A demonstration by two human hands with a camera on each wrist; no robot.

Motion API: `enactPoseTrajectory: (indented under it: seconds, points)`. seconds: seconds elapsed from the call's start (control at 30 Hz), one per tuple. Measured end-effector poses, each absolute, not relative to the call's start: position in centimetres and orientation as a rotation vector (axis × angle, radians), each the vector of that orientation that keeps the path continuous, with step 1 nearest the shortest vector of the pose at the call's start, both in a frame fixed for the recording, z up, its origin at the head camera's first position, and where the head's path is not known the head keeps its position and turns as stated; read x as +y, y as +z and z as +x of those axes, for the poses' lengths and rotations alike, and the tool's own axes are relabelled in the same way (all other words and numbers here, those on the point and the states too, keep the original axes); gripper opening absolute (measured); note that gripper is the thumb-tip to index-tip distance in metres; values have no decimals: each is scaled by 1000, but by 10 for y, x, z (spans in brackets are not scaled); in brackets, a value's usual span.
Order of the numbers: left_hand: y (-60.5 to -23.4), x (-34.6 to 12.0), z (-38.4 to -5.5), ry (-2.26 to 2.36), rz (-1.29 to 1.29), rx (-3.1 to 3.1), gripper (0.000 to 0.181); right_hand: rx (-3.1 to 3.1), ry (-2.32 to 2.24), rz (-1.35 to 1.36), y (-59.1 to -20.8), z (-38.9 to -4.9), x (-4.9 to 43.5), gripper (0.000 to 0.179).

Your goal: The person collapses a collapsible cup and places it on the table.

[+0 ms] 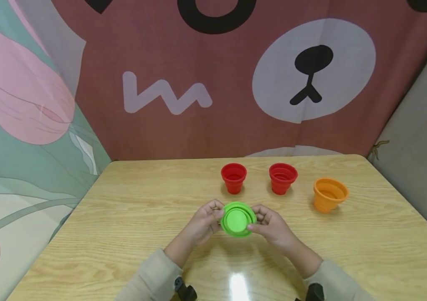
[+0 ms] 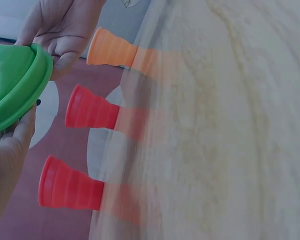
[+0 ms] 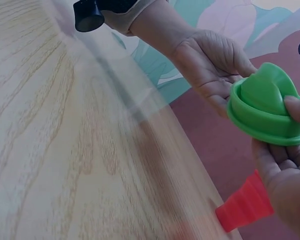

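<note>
green cup point(image 1: 237, 220) up off the tabletop point(image 1: 123, 251), between both hands. looks light, soft, bendy, probably silicone; wall dented in the wrist views. not likely fragile, maybe a bit slick; best hold is opposite sides of the thick rim. left hand point(image 1: 206, 221) pinches the left edge, right hand point(image 1: 273, 228) the right edge, thumb over the front. fingers closed down to about rim thickness on both, cup directly between them. red cups point(image 1: 233, 179) and orange cup point(image 1: 329, 196) stand beyond, untouched.
</note>
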State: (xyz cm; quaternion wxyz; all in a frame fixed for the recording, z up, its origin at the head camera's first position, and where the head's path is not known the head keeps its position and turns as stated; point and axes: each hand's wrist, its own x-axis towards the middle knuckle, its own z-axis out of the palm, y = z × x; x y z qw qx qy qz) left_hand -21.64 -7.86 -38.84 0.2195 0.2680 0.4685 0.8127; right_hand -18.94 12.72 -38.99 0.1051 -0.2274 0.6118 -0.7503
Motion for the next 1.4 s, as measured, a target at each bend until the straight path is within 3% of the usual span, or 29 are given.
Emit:
enactPoseTrajectory:
  seconds: [0.27, 0.6, 0.7, 0.83, 1.13, 1.4]
  points:
    - [-389, -83, -217, 2141, 848, 1196, 22, 1951, -2137, -697, -385, -188, 125, 36]
    - [-384, -90, -218, 1959, 850, 1240, 31, 1868, -2015, -696, -385, -191, 131, 37]
    - [-383, -89, -218, 1974, 850, 1299, 36, 1846, -2047, -664, -386, -191, 132, 29]
    - [-382, -85, -218, 2093, 823, 1311, 30, 1746, -2148, -670, -387, -191, 133, 20]
    - [-381, -79, -216, 2287, 761, 1234, 27, 1582, -2281, -686, -389, -190, 130, 30]
    - [-381, -77, -215, 2338, 662, 1285, 30, 1572, -2377, -664, -388, -187, 126, 28]
